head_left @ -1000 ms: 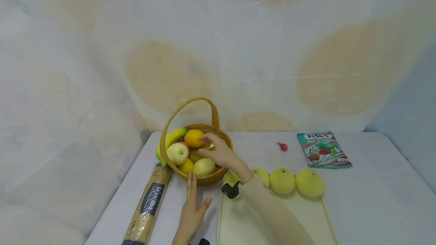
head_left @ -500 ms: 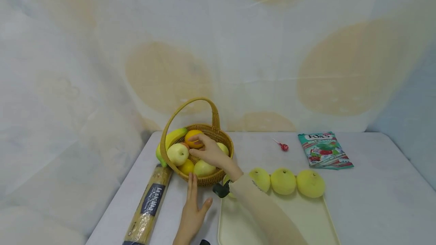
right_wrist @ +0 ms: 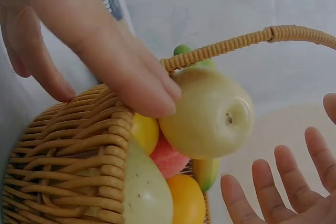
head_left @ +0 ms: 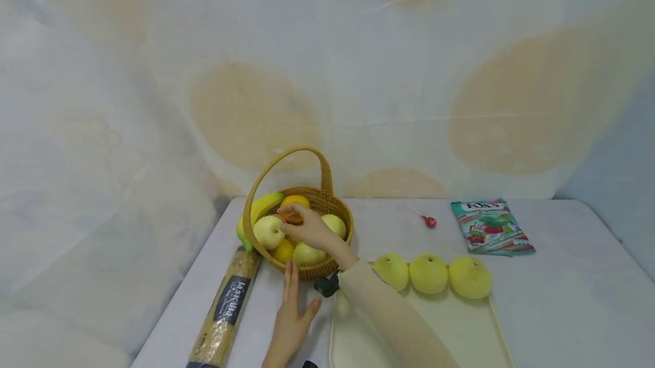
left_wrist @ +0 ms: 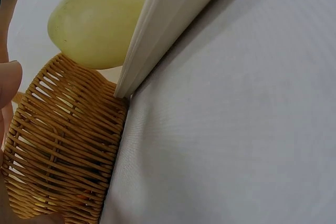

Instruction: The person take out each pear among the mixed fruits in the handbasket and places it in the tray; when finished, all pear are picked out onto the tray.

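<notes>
A wicker basket (head_left: 352, 232) with a tall arched handle holds several fruits. My left hand (head_left: 289, 325) reaches up from below with straight fingers; in the right wrist view its fingertips (right_wrist: 157, 95) lie at the basket's rim, beside the apple. Over the basket, my right hand (head_left: 313, 231) is at the right side of the pale apple (head_left: 268, 233). The right wrist view shows the right hand's fingers (right_wrist: 286, 163) spread and apart from the apple (right_wrist: 210, 119). Around the apple lie a lemon (head_left: 282, 251), an orange (head_left: 295, 201), a banana (head_left: 265, 204) and pale green fruits (head_left: 309, 255).
A cream tray (head_left: 425, 328) right of the basket bears a row of round yellow-green fruits (head_left: 428, 274). A spaghetti packet (head_left: 225, 311) lies at the left. Behind the tray are a red lollipop (head_left: 430, 222) and a candy bag (head_left: 491, 228). A cloth (head_left: 389, 100) hangs behind.
My right hand has moved left across the basket, from beside the orange to the apple's edge, uncovering the pale fruit at the right rim. My left hand stays at the front rim.
</notes>
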Motion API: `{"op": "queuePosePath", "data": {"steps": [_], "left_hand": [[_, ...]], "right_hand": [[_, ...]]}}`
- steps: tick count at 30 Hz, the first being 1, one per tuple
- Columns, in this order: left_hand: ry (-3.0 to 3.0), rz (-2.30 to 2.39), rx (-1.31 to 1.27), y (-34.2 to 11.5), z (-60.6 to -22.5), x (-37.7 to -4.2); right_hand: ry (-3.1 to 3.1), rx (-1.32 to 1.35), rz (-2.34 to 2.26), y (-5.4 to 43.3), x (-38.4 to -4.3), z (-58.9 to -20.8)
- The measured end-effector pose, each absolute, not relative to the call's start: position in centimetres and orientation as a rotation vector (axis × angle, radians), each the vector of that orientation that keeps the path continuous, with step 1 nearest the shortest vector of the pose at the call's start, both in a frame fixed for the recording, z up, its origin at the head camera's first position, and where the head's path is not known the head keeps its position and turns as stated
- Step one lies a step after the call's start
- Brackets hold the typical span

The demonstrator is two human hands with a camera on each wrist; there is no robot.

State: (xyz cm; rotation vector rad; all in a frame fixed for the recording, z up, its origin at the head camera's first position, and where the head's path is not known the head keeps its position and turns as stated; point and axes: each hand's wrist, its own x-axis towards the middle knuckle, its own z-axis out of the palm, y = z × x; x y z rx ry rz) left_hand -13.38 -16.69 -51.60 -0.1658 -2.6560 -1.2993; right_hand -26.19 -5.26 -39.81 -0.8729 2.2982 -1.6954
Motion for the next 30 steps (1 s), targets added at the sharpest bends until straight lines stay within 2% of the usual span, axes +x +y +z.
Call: {"op": "queuePosePath", "data": {"steps": [30], "left_hand": [[-2.621,-1.296,-0.183,-16.6,-51.8,-13.4]], "right_hand": [[2.297,-0.833,-1.694,-6.2,-27.4,-39.9]]}}
